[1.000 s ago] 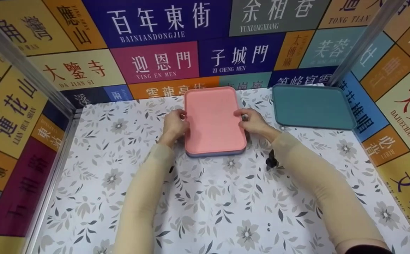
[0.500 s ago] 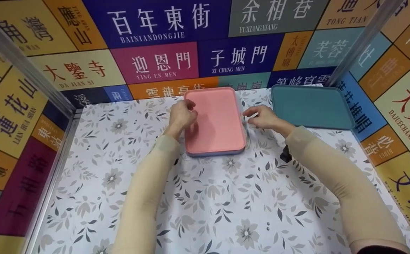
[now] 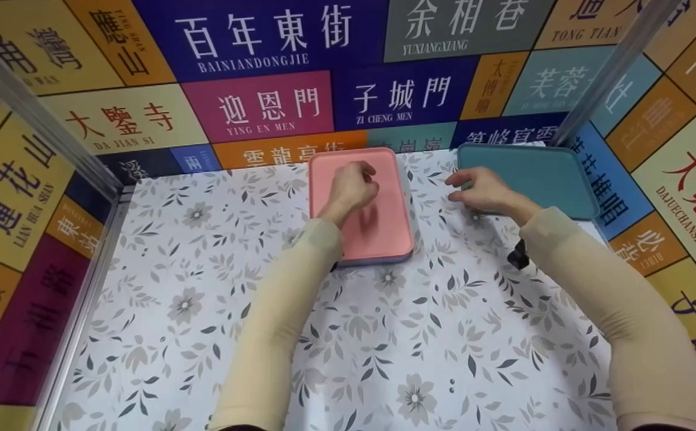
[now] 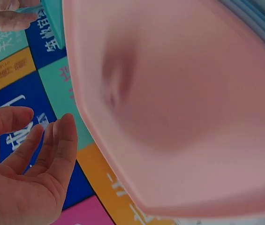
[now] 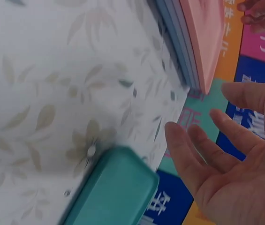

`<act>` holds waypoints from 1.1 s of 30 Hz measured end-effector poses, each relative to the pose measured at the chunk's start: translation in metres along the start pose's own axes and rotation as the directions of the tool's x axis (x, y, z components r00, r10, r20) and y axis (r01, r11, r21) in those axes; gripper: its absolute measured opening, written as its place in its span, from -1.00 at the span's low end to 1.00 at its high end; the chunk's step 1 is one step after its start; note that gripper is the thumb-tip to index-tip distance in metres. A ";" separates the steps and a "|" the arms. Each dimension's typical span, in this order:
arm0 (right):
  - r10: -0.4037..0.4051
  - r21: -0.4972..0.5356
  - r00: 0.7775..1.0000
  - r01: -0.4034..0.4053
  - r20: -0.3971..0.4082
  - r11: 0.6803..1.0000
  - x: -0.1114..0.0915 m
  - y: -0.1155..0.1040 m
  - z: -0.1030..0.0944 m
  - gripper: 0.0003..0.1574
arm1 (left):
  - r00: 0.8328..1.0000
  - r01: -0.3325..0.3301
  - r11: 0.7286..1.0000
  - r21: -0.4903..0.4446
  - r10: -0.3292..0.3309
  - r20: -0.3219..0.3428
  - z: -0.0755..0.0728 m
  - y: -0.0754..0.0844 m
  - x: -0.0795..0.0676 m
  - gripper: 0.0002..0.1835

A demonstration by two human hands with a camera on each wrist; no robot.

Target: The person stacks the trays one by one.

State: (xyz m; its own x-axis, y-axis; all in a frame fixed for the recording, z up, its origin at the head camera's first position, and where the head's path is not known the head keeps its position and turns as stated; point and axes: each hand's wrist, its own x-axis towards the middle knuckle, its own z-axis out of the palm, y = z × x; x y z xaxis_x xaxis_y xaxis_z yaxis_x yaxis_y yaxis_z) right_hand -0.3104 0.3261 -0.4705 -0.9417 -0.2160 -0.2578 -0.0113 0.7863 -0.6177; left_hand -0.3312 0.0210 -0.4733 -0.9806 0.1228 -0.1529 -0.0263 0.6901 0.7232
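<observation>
In the head view a pink tray (image 3: 384, 221) tops a short stack, with bluish trays (image 5: 177, 42) showing under it in the right wrist view. My left hand (image 3: 354, 187) hovers over the pink tray, fingers loosely bent and holding nothing; its shadow falls on the tray. In the left wrist view that hand (image 4: 34, 168) has its thumb and fingers apart. A teal tray (image 3: 533, 179) lies at the back right. Just left of it is my right hand (image 3: 483, 190), fingers spread and relaxed with nothing in them, overlapping the tray's left edge in this view.
The white tablecloth (image 3: 192, 335) carries a grey leaf and flower print. Panels with large characters form a back wall (image 3: 264, 102) and two side walls around the table. Metal posts (image 3: 617, 78) stand in the back corners.
Both hands have let go of the tray stack's sides and moved right: the left over the pink tray, the right to the teal tray. The trays have stayed in place.
</observation>
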 end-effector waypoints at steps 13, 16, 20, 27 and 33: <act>0.175 0.320 0.982 -0.144 -0.072 0.936 -0.035 0.084 -0.051 -0.32 | 0.999 0.008 0.995 -0.104 -0.004 0.043 0.041 0.038 0.009 -0.62; 0.239 0.418 0.968 -0.185 -0.080 0.889 -0.047 0.106 -0.066 -0.49 | 0.999 -0.001 0.991 -0.132 0.008 0.052 0.056 0.046 0.009 -0.63; 0.292 0.594 0.955 -0.207 -0.049 0.778 -0.065 0.131 -0.086 -0.78 | 0.997 0.011 0.988 -0.153 0.002 0.083 0.076 0.057 0.008 -0.64; 0.397 0.609 0.917 -0.294 -0.037 0.737 -0.083 0.169 -0.108 -0.78 | 0.989 0.088 0.993 -0.085 -0.077 0.125 0.124 0.065 0.024 -0.60; 0.496 0.449 0.864 -0.410 -0.087 0.794 -0.081 0.189 -0.110 -0.36 | 0.990 0.089 0.996 -0.021 -0.086 0.114 0.167 0.061 0.055 -0.57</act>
State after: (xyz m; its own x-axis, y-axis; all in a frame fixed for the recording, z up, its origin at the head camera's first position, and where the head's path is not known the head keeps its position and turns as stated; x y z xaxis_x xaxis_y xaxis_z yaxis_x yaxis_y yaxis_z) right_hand -0.2734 0.5558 -0.4850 -0.8486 0.2533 -0.4644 0.5282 0.4529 -0.7182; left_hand -0.3542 0.1893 -0.5504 -0.9461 0.1434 -0.2904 -0.1176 0.6833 0.7206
